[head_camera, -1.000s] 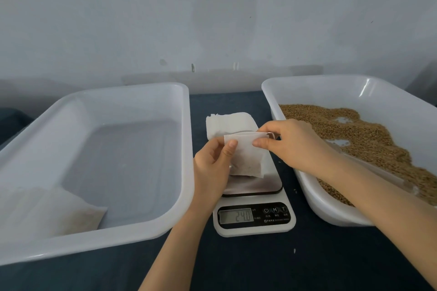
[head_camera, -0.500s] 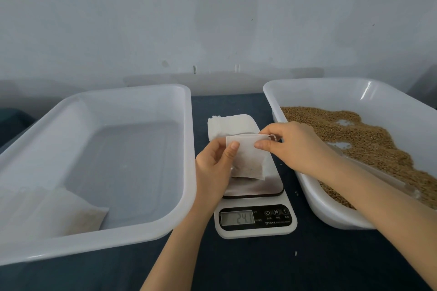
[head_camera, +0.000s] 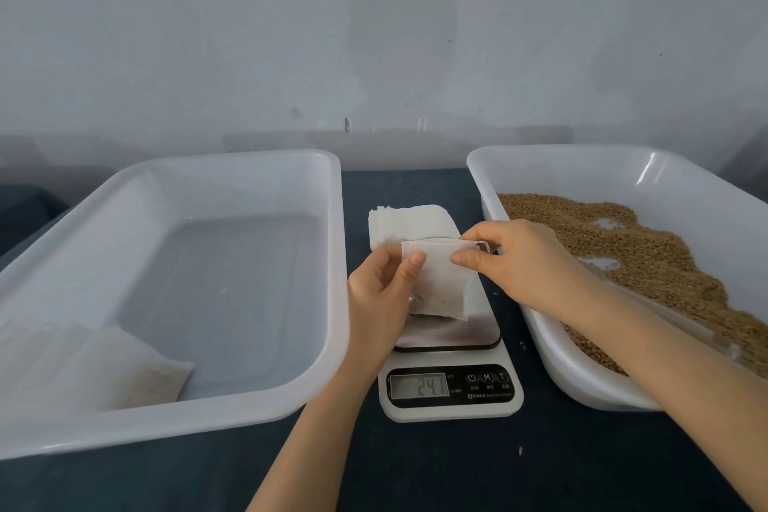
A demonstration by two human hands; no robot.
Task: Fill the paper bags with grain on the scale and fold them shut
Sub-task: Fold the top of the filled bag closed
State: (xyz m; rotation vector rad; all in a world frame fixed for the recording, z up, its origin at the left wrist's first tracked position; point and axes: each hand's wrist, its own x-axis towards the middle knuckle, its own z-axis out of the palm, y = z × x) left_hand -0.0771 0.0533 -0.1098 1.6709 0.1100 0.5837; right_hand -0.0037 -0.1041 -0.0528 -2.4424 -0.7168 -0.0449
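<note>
Left hand (head_camera: 380, 295) pinches the left top edge of a small paper bag (head_camera: 440, 283); right hand (head_camera: 523, 262) pinches its right top corner. Bag stands on the scale (head_camera: 453, 391) plate, display reading possibly 24.1. Grain (head_camera: 648, 258) sits in the right tub (head_camera: 582, 387); filled bags (head_camera: 95, 370) in the left tub (head_camera: 232, 412).

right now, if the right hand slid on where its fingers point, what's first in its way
Likely the left hand, pinching the same paper bag opposite; depth is hard to judge.
</note>
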